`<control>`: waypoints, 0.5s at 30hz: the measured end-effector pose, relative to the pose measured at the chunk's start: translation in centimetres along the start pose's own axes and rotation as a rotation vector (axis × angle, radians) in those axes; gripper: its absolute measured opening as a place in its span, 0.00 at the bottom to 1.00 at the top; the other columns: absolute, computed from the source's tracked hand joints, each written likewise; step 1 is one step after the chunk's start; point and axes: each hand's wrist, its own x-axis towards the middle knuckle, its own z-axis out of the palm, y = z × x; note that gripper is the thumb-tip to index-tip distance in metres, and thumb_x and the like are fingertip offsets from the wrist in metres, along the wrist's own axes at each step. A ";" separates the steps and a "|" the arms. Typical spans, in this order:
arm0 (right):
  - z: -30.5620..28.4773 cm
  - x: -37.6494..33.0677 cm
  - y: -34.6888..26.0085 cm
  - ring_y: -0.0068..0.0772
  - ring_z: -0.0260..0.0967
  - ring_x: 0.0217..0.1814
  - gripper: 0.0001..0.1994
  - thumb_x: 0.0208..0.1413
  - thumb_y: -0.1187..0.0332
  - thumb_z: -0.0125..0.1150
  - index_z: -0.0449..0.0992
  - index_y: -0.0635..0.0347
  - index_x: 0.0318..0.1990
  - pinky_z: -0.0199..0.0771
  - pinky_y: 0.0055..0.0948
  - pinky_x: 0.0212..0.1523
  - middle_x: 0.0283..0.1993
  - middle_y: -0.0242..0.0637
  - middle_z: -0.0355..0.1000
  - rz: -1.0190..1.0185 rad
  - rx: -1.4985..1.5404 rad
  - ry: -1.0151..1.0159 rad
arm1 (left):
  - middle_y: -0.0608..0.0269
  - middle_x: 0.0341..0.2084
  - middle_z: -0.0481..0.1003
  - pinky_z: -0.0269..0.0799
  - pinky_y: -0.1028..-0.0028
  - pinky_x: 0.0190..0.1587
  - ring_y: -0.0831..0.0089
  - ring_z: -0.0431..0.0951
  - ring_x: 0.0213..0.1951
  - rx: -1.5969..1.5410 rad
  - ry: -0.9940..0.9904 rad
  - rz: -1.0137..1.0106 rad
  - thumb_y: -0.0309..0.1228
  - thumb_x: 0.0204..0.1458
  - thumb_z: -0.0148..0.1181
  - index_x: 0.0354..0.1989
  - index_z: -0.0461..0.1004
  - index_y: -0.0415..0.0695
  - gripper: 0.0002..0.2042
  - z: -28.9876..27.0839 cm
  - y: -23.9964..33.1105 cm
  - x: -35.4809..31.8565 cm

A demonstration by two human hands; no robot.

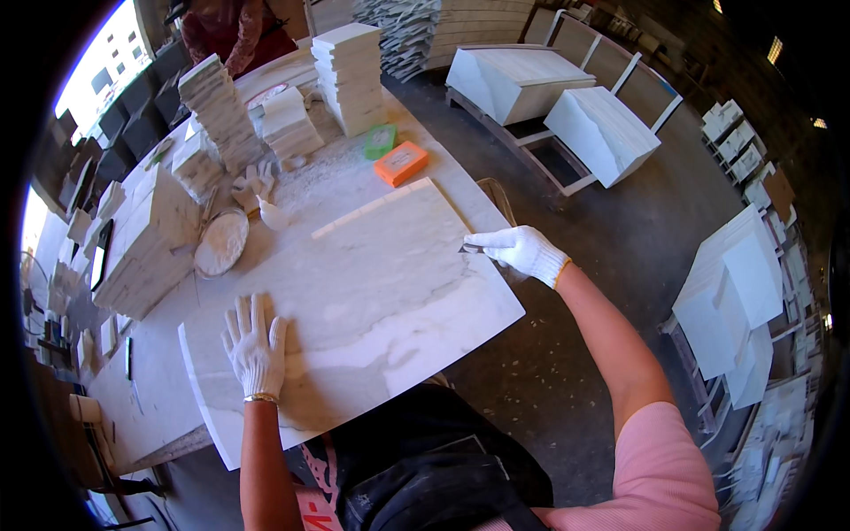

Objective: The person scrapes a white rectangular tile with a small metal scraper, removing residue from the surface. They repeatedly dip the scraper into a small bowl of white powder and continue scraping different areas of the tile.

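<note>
A large white marble slab (381,292) with grey veining lies on the worktable, its near edge close to my body. My left hand (255,347), in a white knit glove, rests flat on the slab's left part with fingers spread. At the slab's right edge, my gloved right hand (522,252) pinches a small dark flat blade (472,249), much of it hidden by the fingers. The blade's tip is over the slab near that edge; whether it touches cannot be told. A paler strip (372,209) runs along part of the slab's far side.
Orange (401,164) and green (380,142) blocks sit beyond the slab. A bowl of white powder (221,242), a white squeeze bottle (272,214) and a loose glove (254,183) lie left. Stone stacks (347,80) stand farther back, near another person (235,35). Slabs on racks (602,133) stand right.
</note>
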 end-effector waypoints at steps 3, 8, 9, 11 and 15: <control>0.3 0.8 1.0 0.20 0.79 0.49 0.16 0.62 0.72 0.58 0.80 0.46 0.56 0.74 0.19 0.50 0.52 0.27 0.80 -0.121 -0.139 0.037 | 0.53 0.72 0.54 0.44 0.47 0.71 0.45 0.51 0.72 0.002 -0.007 0.001 0.53 0.63 0.47 0.72 0.58 0.55 0.31 0.2 0.1 0.1; 0.1 -3.2 0.7 0.19 0.78 0.44 0.16 0.62 0.71 0.58 0.80 0.44 0.56 0.76 0.20 0.47 0.50 0.27 0.81 -0.005 -0.095 -0.077 | 0.53 0.72 0.54 0.44 0.47 0.71 0.46 0.51 0.72 -0.004 -0.015 -0.016 0.53 0.62 0.47 0.72 0.58 0.55 0.31 0.2 -0.1 -0.3; 0.0 -3.8 0.7 0.19 0.78 0.42 0.16 0.62 0.71 0.58 0.80 0.44 0.56 0.76 0.20 0.46 0.50 0.28 0.81 0.005 -0.135 -0.088 | 0.53 0.72 0.54 0.44 0.47 0.71 0.46 0.51 0.72 -0.003 -0.022 -0.019 0.53 0.63 0.47 0.72 0.58 0.56 0.31 0.0 -0.1 -0.3; -0.2 -4.1 0.7 0.19 0.76 0.36 0.15 0.62 0.71 0.58 0.80 0.46 0.56 0.75 0.20 0.43 0.49 0.31 0.81 -0.037 -0.195 -0.092 | 0.53 0.73 0.53 0.44 0.47 0.71 0.46 0.50 0.72 -0.001 -0.033 -0.018 0.53 0.63 0.47 0.72 0.57 0.56 0.31 -0.3 0.1 -0.2; 0.1 -1.6 -0.8 0.20 0.78 0.42 0.15 0.62 0.71 0.58 0.80 0.48 0.55 0.75 0.20 0.47 0.49 0.30 0.81 0.100 -0.117 0.027 | 0.55 0.72 0.54 0.44 0.47 0.71 0.47 0.51 0.72 0.012 -0.006 -0.012 0.53 0.63 0.47 0.72 0.58 0.56 0.30 -0.1 -0.2 -0.1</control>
